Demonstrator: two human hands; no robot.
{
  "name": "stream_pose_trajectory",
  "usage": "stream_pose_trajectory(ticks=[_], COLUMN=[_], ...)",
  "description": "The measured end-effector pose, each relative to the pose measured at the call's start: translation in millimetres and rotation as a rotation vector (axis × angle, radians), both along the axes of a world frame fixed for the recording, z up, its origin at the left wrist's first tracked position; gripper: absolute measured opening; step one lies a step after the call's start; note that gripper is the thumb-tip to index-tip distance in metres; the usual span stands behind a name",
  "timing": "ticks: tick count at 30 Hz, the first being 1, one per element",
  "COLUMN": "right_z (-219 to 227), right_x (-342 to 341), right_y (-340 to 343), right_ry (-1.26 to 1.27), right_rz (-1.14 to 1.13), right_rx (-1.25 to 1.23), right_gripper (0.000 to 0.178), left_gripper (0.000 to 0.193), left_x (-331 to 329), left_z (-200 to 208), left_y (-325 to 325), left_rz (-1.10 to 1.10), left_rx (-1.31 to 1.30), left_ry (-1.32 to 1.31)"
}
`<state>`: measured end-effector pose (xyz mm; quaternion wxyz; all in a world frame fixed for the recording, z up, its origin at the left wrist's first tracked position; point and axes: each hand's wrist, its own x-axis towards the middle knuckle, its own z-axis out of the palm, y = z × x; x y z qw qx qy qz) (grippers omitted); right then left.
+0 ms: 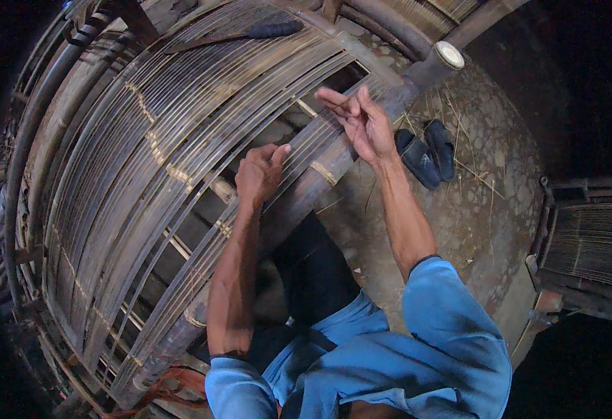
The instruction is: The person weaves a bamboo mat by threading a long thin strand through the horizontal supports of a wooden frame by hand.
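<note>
A platform of long, thin bamboo slats (121, 202) stretches before me, with pale lashing (158, 148) running across it. My left hand (258, 174) is closed just above the slats near the front edge, its thumb pointing right. Whatever its fingers hold is hidden or too thin to make out. Farther right, my right hand (363, 126) is raised over the front bamboo pole (299, 199), palm partly turned up. Its fingers are bent to the left and its thumb stands apart; I see nothing held in it. Gaps between the slats show near both hands.
A knife (274, 29) with a dark wrapped handle lies on the far slats. A cut pole end (450, 54) sticks out at the far right corner. Dark sandals (426, 155) and straw lie on the stone floor (491, 209). Another slatted piece (588, 241) stands at right.
</note>
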<state>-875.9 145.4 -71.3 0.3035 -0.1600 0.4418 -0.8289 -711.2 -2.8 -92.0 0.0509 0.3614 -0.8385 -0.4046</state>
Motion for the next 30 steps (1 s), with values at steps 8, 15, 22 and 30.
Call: stream_pose_trajectory(ticks=[8, 15, 22, 30], right_z=[24, -1, 3, -19], right_x=[-25, 98, 49, 52], right_y=[10, 39, 85, 197], right_ry=[0.139, 1.15, 0.51, 0.856], right_rz=[-0.272, -0.284, -0.128, -0.549], right_rx=[0.195, 0.861, 0.606, 1.263], right_gripper=[0.046, 0.041, 0.034, 0.032], left_gripper=[0.042, 0.04, 0.026, 0.04], left_x=[-4, -4, 8, 238], left_z=[-5, -1, 0, -9], left_y=[-5, -1, 16, 30], left_rz=[-0.028, 0.027, 0.001, 0.412], left_rx=[0.116, -0.072, -0.315, -0.89], left_ry=[-0.01, 0.037, 0.176, 0.159])
